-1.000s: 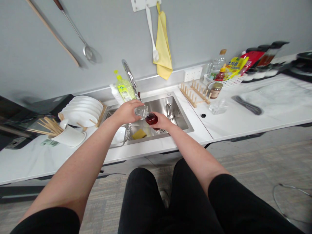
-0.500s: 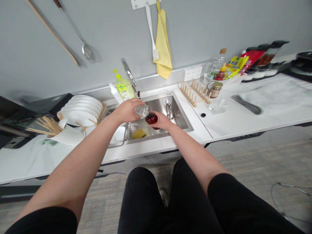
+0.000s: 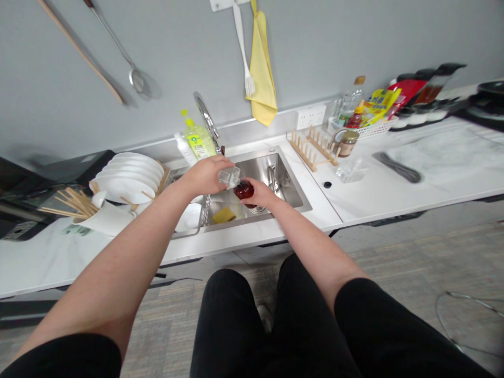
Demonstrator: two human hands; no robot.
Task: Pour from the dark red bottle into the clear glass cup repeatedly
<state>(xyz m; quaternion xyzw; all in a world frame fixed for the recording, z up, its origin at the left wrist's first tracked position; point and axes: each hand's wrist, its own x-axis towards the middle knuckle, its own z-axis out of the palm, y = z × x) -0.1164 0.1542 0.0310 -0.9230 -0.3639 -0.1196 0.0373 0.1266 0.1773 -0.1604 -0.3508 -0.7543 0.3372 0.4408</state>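
My left hand [image 3: 203, 176] is shut around a clear glass tumbler [image 3: 230, 178], holding it tilted above the stainless steel sink [image 3: 260, 170]. My right hand [image 3: 262, 193] grips a dark red glass bottle [image 3: 243, 189] of dark liquid. The bottle's upper end meets the tumbler's side, so the two are touching or nearly so, and the contact point is hard to see. Both hands are over the sink basin, with a yellow sponge [image 3: 224, 214] lying below them.
A chrome faucet [image 3: 207, 122] and a green dish soap bottle [image 3: 199, 140] stand behind the sink. Stacked white plates [image 3: 128, 181] sit in a rack at left, beside a white mug of wooden chopsticks [image 3: 106, 218]. A wooden rack [image 3: 313, 149], a jar and a glass stand at right.
The hands, tumbler and bottle keep nearly the same pose. The whole view drifts slightly, and the bottle sits a little closer to the tumbler.
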